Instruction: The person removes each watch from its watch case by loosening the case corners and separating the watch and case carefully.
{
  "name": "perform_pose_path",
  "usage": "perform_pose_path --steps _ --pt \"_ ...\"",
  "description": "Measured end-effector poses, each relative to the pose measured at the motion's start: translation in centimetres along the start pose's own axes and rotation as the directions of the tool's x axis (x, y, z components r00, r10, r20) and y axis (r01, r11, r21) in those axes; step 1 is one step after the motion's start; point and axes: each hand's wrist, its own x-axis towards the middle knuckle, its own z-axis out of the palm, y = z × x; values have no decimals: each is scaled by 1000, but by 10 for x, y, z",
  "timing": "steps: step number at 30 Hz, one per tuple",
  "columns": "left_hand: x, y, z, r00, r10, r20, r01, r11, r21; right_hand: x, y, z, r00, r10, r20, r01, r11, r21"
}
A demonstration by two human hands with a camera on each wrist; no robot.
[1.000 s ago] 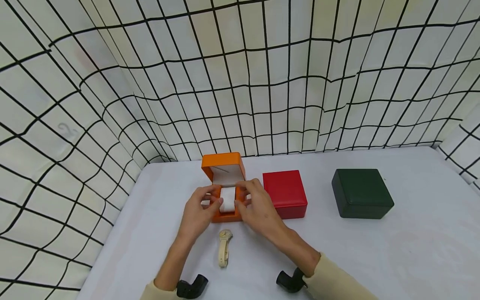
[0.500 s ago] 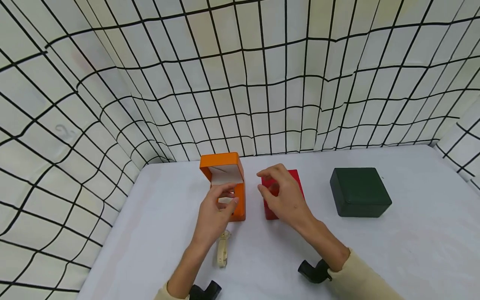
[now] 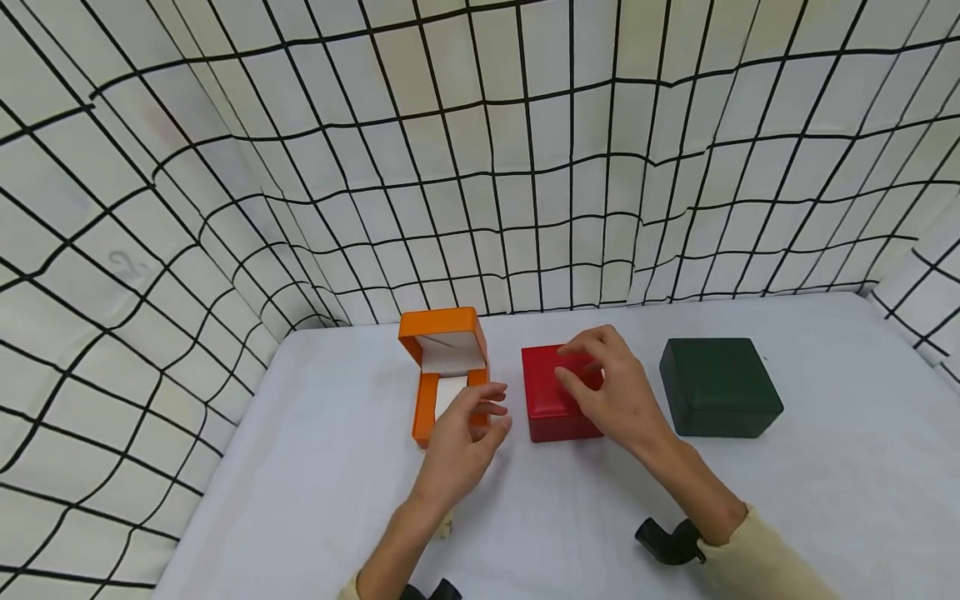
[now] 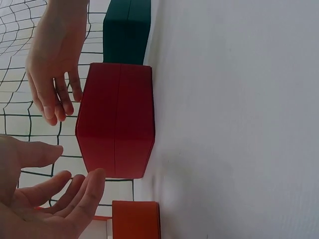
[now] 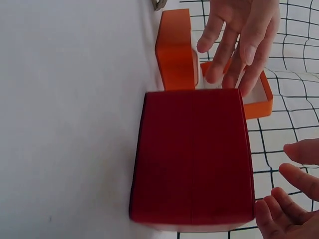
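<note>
A red lidded box sits closed in the middle of the table. My right hand hovers over its right part, fingers loosely bent and holding nothing. Between that box and an orange watch box is my left hand, its fingers parted with nothing in them. The orange box stands with its lid up, and a white cushion lies inside, partly behind the left hand. Most of a cream wristwatch is hidden under the left forearm. In the right wrist view both hands are apart from the red box.
A closed dark green box stands to the right of the red one. White cloth covers the table. Behind and to the left rises a white wall with a black grid.
Both hands have left the orange box and its white cushion and moved right. The right hand is now over the red box; the left has come to the orange box's right side.
</note>
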Motion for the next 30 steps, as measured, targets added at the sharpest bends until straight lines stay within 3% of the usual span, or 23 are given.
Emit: perform_pose_path --steps 15,22,30 --pt "0 5 21 993 -87 82 95 991 -93 -3 24 -10 995 0 101 3 999 -34" --pt "-1 3 28 993 -96 74 102 991 -92 -5 33 -11 988 16 153 -8 999 -53" --pt "0 4 33 992 -110 60 115 988 -99 -5 46 -10 973 12 229 -11 1000 -5"
